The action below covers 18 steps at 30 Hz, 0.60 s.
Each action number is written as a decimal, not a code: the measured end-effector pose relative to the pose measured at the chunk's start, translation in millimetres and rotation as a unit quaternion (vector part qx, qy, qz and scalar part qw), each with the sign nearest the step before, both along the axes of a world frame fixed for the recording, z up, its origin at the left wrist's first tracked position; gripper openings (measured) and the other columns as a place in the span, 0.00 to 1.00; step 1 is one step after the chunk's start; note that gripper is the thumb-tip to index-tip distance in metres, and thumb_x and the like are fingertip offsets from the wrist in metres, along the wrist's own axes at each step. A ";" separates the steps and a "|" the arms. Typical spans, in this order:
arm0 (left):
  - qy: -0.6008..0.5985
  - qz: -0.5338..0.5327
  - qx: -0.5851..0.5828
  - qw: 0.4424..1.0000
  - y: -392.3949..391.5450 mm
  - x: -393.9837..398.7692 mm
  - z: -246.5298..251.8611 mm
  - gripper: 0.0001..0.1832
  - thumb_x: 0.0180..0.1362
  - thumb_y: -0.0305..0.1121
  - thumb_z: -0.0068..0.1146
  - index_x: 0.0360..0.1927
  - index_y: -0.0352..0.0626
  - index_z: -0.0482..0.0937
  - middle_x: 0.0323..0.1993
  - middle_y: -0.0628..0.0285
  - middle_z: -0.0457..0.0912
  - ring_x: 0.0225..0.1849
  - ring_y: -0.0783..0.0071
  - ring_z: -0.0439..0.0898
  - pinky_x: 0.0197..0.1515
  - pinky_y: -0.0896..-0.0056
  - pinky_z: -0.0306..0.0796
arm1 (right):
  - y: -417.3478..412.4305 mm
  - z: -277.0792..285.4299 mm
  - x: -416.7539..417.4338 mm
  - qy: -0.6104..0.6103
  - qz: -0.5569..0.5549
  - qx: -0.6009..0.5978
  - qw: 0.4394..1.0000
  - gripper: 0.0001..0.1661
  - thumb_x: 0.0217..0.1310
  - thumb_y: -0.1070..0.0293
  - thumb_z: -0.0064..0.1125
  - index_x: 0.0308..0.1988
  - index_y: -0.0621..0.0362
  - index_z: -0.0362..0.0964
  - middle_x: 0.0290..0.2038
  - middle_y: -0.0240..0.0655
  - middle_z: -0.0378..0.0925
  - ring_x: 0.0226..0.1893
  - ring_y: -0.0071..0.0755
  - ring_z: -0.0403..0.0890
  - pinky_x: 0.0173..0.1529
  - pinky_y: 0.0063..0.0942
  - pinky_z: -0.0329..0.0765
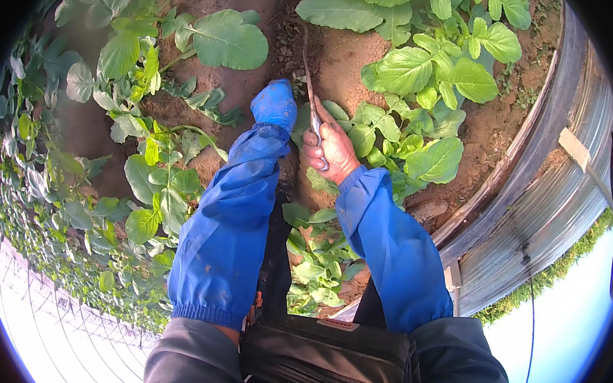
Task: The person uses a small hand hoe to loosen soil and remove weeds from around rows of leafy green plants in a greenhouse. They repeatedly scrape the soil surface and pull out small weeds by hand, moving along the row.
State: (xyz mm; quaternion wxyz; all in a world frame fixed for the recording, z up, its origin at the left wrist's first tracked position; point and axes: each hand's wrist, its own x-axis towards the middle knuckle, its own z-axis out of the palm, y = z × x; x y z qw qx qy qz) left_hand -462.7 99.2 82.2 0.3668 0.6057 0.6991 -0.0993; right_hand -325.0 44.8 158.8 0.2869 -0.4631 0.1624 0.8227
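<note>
My right hand (333,148) is bare and wrapped around the grip of a slender metal hand tool (308,72), probably a weeder or hand hoe. Its thin, slightly bent shank reaches forward to the dark soil (290,31) of the furrow; the tip is hard to make out there. Just left of the tool is my left hand (275,106) in a blue, soil-stained glove. Its fingers curl away from view, so whether it grips anything is hidden. Small weeds (298,82) show between the glove and the shank. Blue sleeve covers protect both forearms.
Leafy green plants (433,70) grow close on my right, and more leafy plants (166,199) fill the left side. A curved edging board (513,175) and clear plastic sheeting (537,236) bound the bed at right. A black bag (328,354) sits at my waist.
</note>
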 end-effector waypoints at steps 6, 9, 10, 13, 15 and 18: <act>0.016 -0.003 0.025 1.000 16.0 3.1 8.3 0.11 0.56 0.29 0.48 0.40 0.44 0.80 0.38 0.50 0.83 0.41 0.47 0.83 0.41 0.49 0.76 | 8.6 17.9 10.1 0.056 -0.059 -0.020 0.996 0.31 0.75 0.61 0.33 0.71 0.21 0.45 0.26 0.27 0.61 0.16 0.19 0.60 0.15 0.16 0.59; 0.014 -0.002 0.052 0.999 32.7 1.7 -4.7 0.10 0.57 0.30 0.48 0.39 0.44 0.80 0.38 0.50 0.83 0.41 0.47 0.83 0.41 0.49 0.76 | 27.6 18.6 6.7 0.092 -0.098 -0.002 0.991 0.30 0.75 0.62 0.32 0.70 0.20 0.47 0.26 0.26 0.61 0.16 0.18 0.61 0.15 0.16 0.58; 0.012 -0.009 0.052 0.999 37.3 1.9 -8.0 0.10 0.58 0.30 0.48 0.39 0.43 0.80 0.38 0.50 0.83 0.41 0.47 0.83 0.40 0.49 0.76 | 34.6 18.3 6.0 0.098 -0.106 0.004 0.990 0.30 0.75 0.62 0.32 0.70 0.20 0.47 0.26 0.26 0.62 0.16 0.18 0.61 0.15 0.15 0.58; 0.011 -0.022 0.028 0.999 49.5 5.3 -16.8 0.16 0.58 0.29 0.47 0.49 0.44 0.78 0.41 0.49 0.82 0.42 0.47 0.83 0.41 0.49 0.76 | 52.4 18.8 7.6 0.125 -0.131 0.032 0.983 0.29 0.75 0.61 0.31 0.69 0.20 0.50 0.26 0.27 0.62 0.17 0.18 0.61 0.14 0.15 0.58; 0.015 0.018 0.044 0.999 55.2 13.8 -22.5 0.21 0.57 0.27 0.47 0.55 0.45 0.75 0.43 0.48 0.81 0.43 0.47 0.82 0.42 0.49 0.76 | 63.2 21.6 11.4 0.129 -0.143 0.053 0.980 0.28 0.75 0.61 0.30 0.69 0.20 0.50 0.27 0.27 0.62 0.17 0.18 0.61 0.14 0.15 0.58; 0.024 0.042 0.062 0.997 68.0 17.5 -33.9 0.27 0.57 0.26 0.46 0.63 0.50 0.70 0.47 0.48 0.80 0.45 0.48 0.82 0.45 0.49 0.76 | 71.1 28.4 18.8 0.124 -0.126 0.089 0.980 0.28 0.75 0.59 0.30 0.70 0.20 0.49 0.27 0.28 0.62 0.17 0.19 0.61 0.14 0.16 0.58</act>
